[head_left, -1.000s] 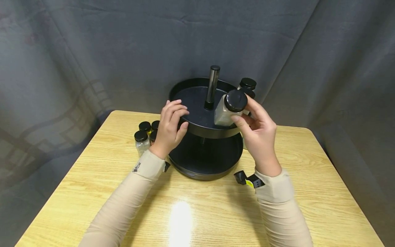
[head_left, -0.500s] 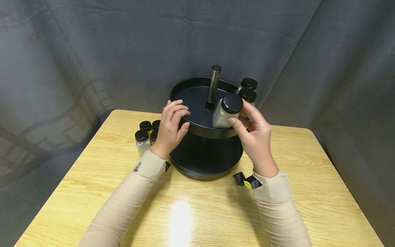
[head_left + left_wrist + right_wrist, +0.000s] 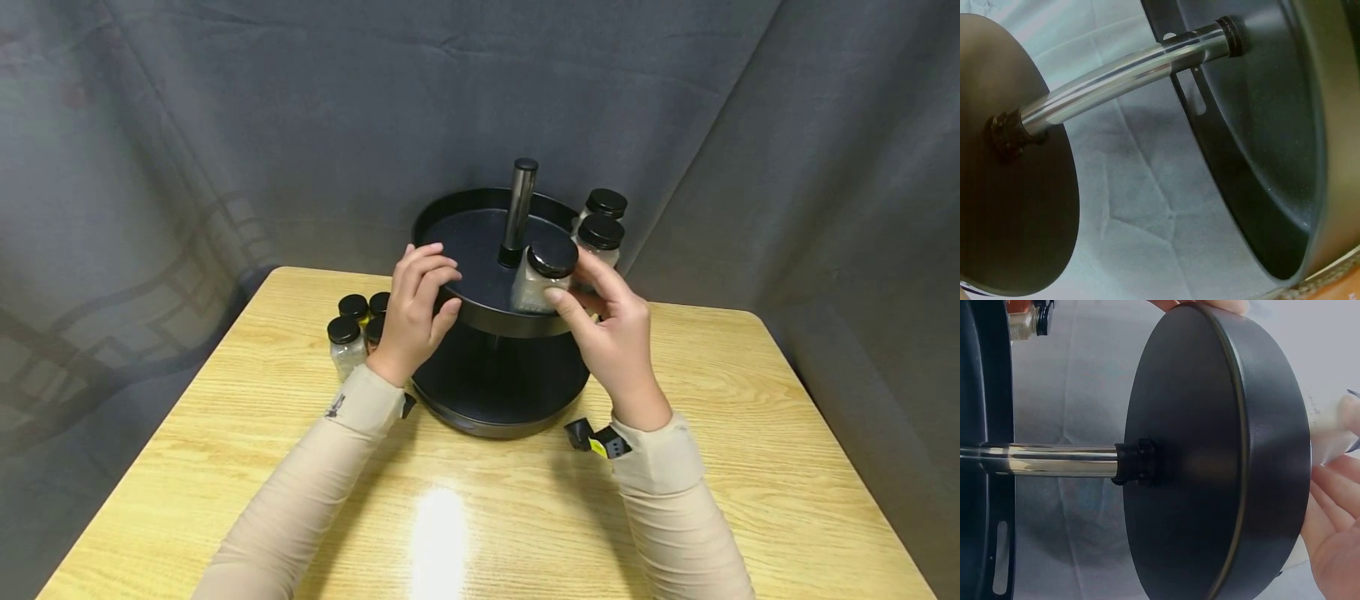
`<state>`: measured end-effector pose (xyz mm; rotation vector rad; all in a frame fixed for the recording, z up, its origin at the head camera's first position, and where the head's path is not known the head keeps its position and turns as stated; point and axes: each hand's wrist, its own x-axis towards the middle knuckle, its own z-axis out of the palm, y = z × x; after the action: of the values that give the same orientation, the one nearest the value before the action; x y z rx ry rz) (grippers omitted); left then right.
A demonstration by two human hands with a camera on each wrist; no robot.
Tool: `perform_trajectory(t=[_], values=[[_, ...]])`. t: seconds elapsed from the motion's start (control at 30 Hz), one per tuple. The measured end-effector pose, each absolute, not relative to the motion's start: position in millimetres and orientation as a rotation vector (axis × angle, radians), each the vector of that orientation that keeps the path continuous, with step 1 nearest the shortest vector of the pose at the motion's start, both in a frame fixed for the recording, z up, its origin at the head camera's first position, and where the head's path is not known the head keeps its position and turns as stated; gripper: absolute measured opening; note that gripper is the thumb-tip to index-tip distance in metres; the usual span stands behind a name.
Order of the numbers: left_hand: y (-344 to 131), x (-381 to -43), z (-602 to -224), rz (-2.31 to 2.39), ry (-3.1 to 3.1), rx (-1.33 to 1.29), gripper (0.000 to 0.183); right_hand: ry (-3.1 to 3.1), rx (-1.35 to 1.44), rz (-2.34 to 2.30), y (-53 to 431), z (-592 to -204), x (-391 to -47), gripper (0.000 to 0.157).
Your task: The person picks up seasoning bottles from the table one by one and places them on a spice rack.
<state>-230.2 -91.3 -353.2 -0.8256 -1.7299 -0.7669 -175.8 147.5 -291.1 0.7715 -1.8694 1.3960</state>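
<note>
A clear jar (image 3: 534, 290) with a black lid stands nearly upright at the front right of the upper tray (image 3: 487, 292) of a black two-tier turntable. My right hand (image 3: 611, 325) pinches the jar between thumb and fingers. From the right wrist view, the jar (image 3: 1329, 431) and the right hand (image 3: 1338, 506) show past the tray's wall, partly hidden. My left hand (image 3: 415, 304) rests at the tray's left rim, its fingers loosely bent over the edge and its thumb spread apart. Two more black-lidded jars (image 3: 600, 236) sit at the tray's right side, one behind the other.
Several black-lidded jars (image 3: 347, 346) stand on the wooden table (image 3: 480, 517) left of the turntable, partly behind the left hand. A metal post (image 3: 519, 208) rises from the upper tray. The lower tray (image 3: 498, 387) lies beneath it. Grey curtain (image 3: 375, 100) hangs behind.
My right hand has moved left and slightly down with the jar, which now sits lower and more upright in the tray. The left hand has stayed almost still.
</note>
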Motion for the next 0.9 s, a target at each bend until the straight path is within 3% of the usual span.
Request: perform_trajectory(t=[0.9], values=[[-91.5, -228.8, -353.6, -0.778, -1.712, -0.817, 0.052, -1.962, 0.770, 1.145, 149.6, -292.5, -178.5, 0.047]])
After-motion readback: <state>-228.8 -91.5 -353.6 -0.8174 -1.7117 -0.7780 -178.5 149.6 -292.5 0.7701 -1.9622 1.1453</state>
